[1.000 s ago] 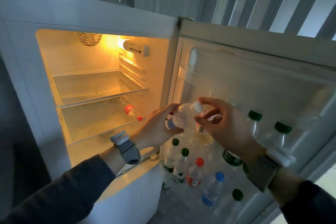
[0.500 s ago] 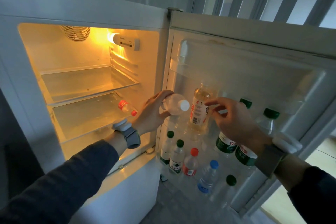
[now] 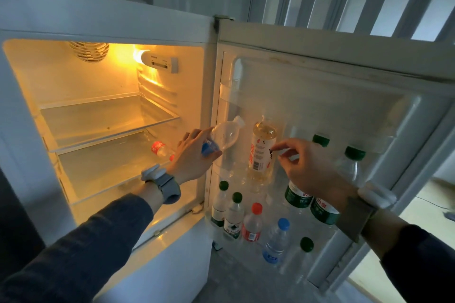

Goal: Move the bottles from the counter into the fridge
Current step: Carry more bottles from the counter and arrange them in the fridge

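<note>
The left hand (image 3: 194,155) grasps a clear bottle (image 3: 225,136), tilted, just left of the amber bottle (image 3: 261,147) standing on the fridge door (image 3: 320,96) shelf. The right hand (image 3: 310,167), fingers loosely curled, hovers right of it holding nothing. Green-capped bottles (image 3: 354,165) behind that hand are partly hidden. A red-labelled bottle (image 3: 161,149) lies on an inner shelf.

An open white fridge (image 3: 103,19) glows under its interior lamp, two glass shelves (image 3: 108,120) inside, the lower one carrying a single red-labelled bottle (image 3: 161,149) lying on its side. On the open door (image 3: 344,76), the middle rack holds an upright amber drink bottle (image 3: 262,147) and two green-capped water bottles (image 3: 349,167). The bottom door rack (image 3: 317,268) carries smaller bottles capped green, red and blue.
</note>
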Tool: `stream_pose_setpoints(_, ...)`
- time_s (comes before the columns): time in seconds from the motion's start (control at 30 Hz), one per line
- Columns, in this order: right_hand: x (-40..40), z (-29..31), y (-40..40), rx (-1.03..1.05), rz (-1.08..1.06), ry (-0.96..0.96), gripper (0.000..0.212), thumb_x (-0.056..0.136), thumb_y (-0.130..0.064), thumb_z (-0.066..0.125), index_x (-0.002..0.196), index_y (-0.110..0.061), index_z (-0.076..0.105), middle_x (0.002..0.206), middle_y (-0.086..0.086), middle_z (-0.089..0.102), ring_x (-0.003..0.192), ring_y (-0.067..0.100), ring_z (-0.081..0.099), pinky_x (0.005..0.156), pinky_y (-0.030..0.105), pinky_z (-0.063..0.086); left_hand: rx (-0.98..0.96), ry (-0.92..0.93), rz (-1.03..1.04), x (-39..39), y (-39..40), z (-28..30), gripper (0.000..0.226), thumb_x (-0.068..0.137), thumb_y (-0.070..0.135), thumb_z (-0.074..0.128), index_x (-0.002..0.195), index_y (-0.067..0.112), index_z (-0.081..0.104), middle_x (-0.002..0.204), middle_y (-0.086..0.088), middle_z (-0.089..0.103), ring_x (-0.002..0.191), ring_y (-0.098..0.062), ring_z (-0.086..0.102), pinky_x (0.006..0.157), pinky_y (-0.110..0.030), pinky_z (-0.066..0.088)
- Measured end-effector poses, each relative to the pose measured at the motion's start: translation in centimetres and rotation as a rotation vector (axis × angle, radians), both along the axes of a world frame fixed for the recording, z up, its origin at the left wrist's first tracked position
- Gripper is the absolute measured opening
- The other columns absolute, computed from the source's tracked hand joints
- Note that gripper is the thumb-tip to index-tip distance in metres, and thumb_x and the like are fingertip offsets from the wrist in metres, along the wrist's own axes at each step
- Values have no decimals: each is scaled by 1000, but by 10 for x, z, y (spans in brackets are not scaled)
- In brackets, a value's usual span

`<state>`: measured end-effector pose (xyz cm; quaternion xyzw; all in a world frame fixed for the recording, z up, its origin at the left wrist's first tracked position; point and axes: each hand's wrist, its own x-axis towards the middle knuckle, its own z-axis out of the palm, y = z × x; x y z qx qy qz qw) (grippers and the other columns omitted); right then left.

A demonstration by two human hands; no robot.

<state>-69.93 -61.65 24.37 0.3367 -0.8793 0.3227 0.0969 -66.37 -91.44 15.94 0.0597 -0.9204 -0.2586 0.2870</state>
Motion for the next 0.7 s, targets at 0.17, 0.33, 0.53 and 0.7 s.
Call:
stream_pose_setpoints(0.17,-4,-1,-8,5,-2,12,27,97,-17,67,119,-34,67,108,-17,63,93,3,65,70,18,59,124,-45,-26,-11,13,16,51,95,52,60,140,31,48,118,9,49,111,-16,45,99,-36,38)
stream_pose_setpoints(0.33,-3,-1,-15,18,1,17,26,96,-21,69,120,-32,68,105,-19,61,94,4,65,74,17,56,213,-51,-51,-27,22,23,45,91,58,59,129,35,53,113,4,55,109,-23,51,100,-44,43)
stream_pose_setpoints(0.53,-3,-9,-14,66,-10,2,28,96,-22,70,122,-31,67,111,-14,63,98,5,63,86,24,57,354,-43,-118,-38,33,26,36,85,66,59,117,52,53,113,10,61,106,-17,58,100,-46,48)
stream_pose_setpoints(0.7,-1,-15,-13,124,10,-54,25,98,-21,67,122,-28,68,113,-14,65,100,4,62,89,24,56,441,51,-168,-41,39,27,32,96,40,67,127,33,61,107,14,68,94,9,62,87,-27,49)
